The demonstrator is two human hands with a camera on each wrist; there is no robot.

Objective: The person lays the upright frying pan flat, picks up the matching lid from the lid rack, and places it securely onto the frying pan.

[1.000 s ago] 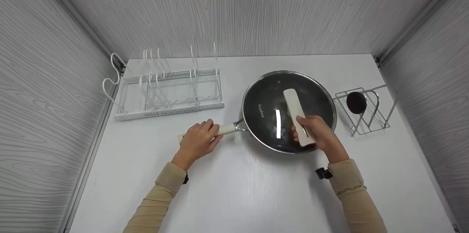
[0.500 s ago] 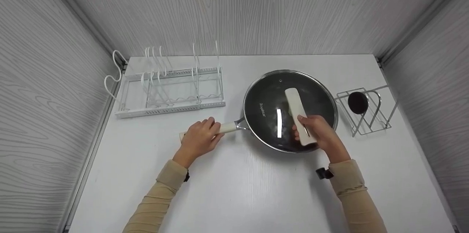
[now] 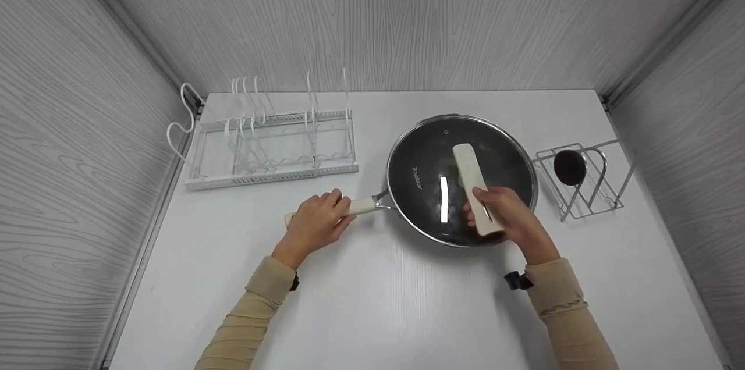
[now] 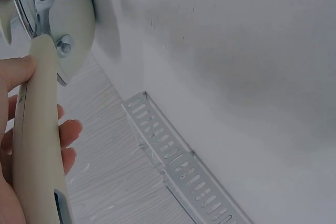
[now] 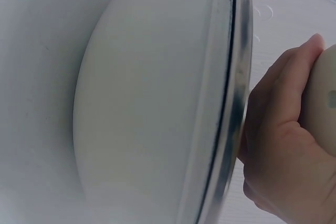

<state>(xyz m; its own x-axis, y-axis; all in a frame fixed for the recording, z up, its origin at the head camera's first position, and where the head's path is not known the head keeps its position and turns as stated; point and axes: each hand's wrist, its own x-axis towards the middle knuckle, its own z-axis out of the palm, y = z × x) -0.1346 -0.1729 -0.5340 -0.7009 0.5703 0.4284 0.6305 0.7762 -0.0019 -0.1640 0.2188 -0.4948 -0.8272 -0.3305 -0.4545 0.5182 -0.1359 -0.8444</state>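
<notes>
A cream frying pan (image 5: 142,108) stands on the white table, with a dark glass lid (image 3: 422,152) resting over it. My left hand (image 3: 315,221) grips the pan handle (image 3: 362,205) on the pan's left side. In the left wrist view, the thumb lies along that cream handle (image 4: 39,129) and fingertips show beyond its other side. Over the lid's right part, my right hand (image 3: 509,216) holds the near end of the long cream lid handle (image 3: 469,166), thumb on top. The right wrist view shows this hand beside the lid's metal rim (image 5: 239,93).
A white wire rack (image 3: 262,180) with upright loops stands at the back left. On the right, close to the pan's rim, is a grey wire stand (image 3: 588,214) with a dark round piece (image 3: 570,167) on it. Grey wood-grain panels (image 3: 396,21) enclose the table at the back and sides.
</notes>
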